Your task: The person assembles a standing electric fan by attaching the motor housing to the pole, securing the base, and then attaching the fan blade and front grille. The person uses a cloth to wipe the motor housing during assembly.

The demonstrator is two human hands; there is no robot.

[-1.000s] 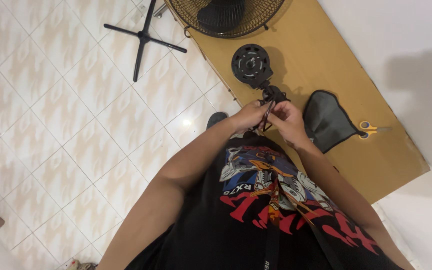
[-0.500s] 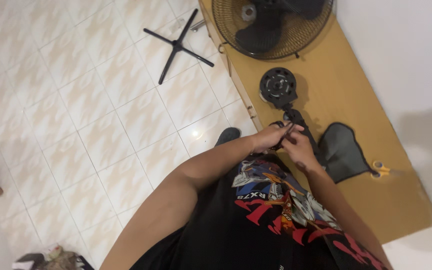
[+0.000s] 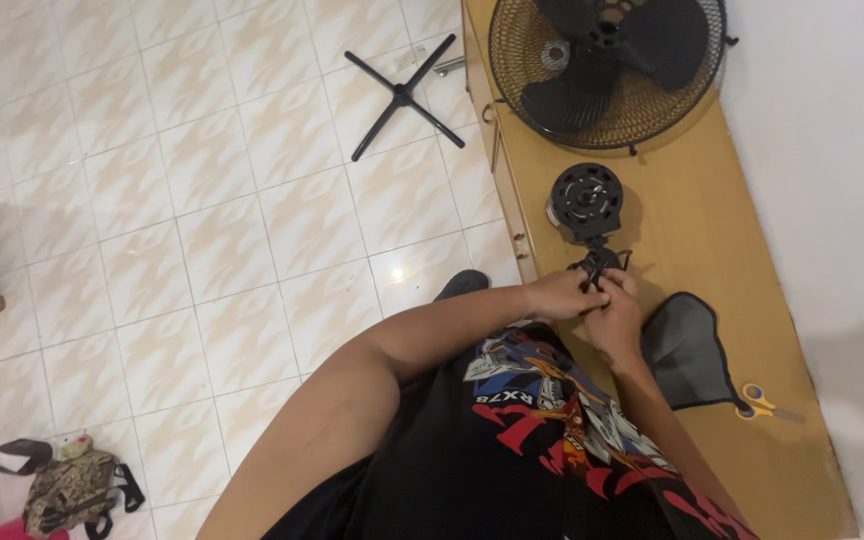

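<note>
Left hand point(image 3: 559, 296): pinching the black cable bundle point(image 3: 597, 266) just below fan motor point(image 3: 585, 203)
Right hand point(image 3: 615, 315): gripping same bundle; best kept taut, fingers close

Black round fan motor point(image 3: 584, 200) is lying flat on the yellow-brown table point(image 3: 682, 230), vented face up; its dark wiring bundle point(image 3: 597, 265) is trailing nearward into the fingers.

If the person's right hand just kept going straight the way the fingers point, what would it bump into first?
The right hand points up the wooden table. First comes the small black part its fingers already touch, then probably the round black motor housing. Depth is hard to judge.
</note>
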